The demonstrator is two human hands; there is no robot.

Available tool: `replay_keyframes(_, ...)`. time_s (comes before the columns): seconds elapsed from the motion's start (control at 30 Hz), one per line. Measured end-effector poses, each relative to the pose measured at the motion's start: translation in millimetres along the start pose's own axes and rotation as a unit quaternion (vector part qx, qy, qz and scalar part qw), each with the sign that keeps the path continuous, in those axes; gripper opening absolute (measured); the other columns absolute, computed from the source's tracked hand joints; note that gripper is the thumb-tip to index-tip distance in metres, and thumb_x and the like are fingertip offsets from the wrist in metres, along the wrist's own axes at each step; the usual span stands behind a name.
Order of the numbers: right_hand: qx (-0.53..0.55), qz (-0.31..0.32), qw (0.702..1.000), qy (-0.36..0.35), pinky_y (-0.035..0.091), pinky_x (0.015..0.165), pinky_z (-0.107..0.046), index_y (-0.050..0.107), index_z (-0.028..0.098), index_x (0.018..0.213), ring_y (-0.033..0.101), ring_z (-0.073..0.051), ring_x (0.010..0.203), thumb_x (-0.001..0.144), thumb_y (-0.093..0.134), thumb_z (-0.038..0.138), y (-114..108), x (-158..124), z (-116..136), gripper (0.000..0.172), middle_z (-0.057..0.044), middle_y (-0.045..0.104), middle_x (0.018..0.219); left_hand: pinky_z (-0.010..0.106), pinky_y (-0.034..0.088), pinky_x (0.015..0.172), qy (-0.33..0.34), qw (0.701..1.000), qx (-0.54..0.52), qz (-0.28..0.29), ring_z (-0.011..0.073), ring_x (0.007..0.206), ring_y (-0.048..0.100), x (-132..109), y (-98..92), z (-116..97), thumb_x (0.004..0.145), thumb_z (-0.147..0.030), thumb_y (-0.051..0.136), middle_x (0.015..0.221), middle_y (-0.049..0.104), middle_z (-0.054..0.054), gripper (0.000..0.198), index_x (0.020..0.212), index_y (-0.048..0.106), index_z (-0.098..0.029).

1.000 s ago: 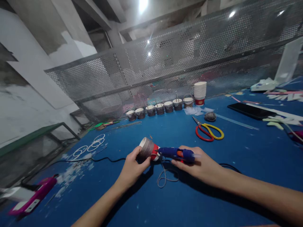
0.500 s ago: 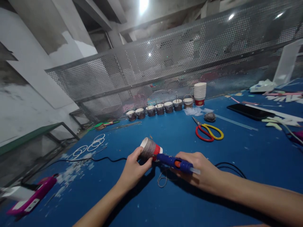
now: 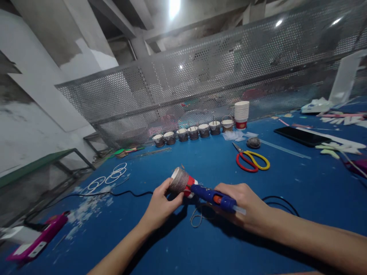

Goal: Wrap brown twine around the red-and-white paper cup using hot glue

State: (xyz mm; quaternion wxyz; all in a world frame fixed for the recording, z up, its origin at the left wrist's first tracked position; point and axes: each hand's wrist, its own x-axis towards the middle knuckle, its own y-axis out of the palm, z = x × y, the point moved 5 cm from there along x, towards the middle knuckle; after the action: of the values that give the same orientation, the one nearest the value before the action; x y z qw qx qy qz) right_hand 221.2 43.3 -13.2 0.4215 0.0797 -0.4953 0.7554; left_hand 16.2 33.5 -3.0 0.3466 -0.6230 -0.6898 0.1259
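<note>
My left hand (image 3: 164,206) is closed round a tilted paper cup (image 3: 180,180), its upper part wound with grey-brown cord and its lower part red and white. In my right hand (image 3: 243,202) is a blue glue gun (image 3: 215,196) with an orange part and a clear glue stick jutting from its rear. The gun's nozzle is at the red part of the cup; whether it touches I cannot tell. A loop of loose cord (image 3: 196,218) lies on the blue table under the cup.
Scissors (image 3: 249,160) with red and yellow handles lie beside a ball of cord (image 3: 253,143). Several wrapped cups (image 3: 193,133) and a cup stack (image 3: 241,114) stand along the mesh panel. A black phone (image 3: 301,136), white rings (image 3: 116,173) and a magenta power strip (image 3: 40,238) lie around.
The glue gun and my right hand have shifted very slightly right and down. My left hand still holds the cup in nearly the same place.
</note>
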Motion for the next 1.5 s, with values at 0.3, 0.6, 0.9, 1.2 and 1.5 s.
replay_keyframes(0.3,0.01,-0.001,1.0,-0.011,0.034,0.047,-0.022,0.06,0.014,0.081,0.052,-0.012,0.049,0.089,0.047,0.03,1,-2,4,0.022,-0.005,0.063,0.065,0.028,0.05,0.071,0.02,1.0,-0.008,0.0,0.0171,0.075,0.061,0,-2.1,2,0.074,-0.024,0.061,0.082,0.068,0.004,0.016,0.087,0.066,-0.015)
replay_keyframes(0.6,0.024,0.002,0.999,0.022,0.036,0.049,-0.023,0.059,0.015,0.082,0.054,-0.013,0.052,0.088,0.049,0.032,-4,-2,0,0.021,-0.006,0.064,0.068,0.028,0.05,0.071,0.026,1.0,-0.002,0.014,0.0166,0.075,0.06,0,-2.3,2,0.073,-0.022,0.06,0.082,0.067,0.004,0.018,0.088,0.066,-0.015)
replay_keyframes(0.9,0.058,-0.02,0.997,0.055,0.034,0.047,-0.021,0.052,0.018,0.071,0.046,-0.01,0.049,0.086,0.051,0.03,-10,2,-2,0.019,0.0,0.055,0.061,0.026,0.05,0.069,0.043,0.998,-0.012,0.036,0.0158,0.073,0.06,0,-3.9,6,0.071,-0.02,0.06,0.082,0.066,0.004,0.021,0.09,0.066,-0.015)
replay_keyframes(1.2,0.083,-0.014,0.994,0.067,0.033,0.046,-0.021,0.051,0.018,0.068,0.04,-0.009,0.049,0.086,0.052,0.035,-10,1,-1,0.024,0.001,0.052,0.059,0.028,0.052,0.073,0.062,0.996,-0.02,0.056,0.0172,0.077,0.062,1,-4.6,8,0.073,-0.021,0.06,0.088,0.067,0.007,0.023,0.093,0.067,-0.014)
replay_keyframes(1.5,0.1,-0.026,0.989,0.102,0.034,0.046,-0.021,0.05,0.018,0.065,0.039,-0.009,0.049,0.085,0.054,0.037,-12,3,-6,0.027,0.003,0.05,0.057,0.03,0.052,0.078,0.063,0.996,-0.025,0.065,0.0187,0.082,0.063,-1,-4.7,10,0.072,-0.019,0.061,0.094,0.069,0.008,0.027,0.098,0.068,-0.015)
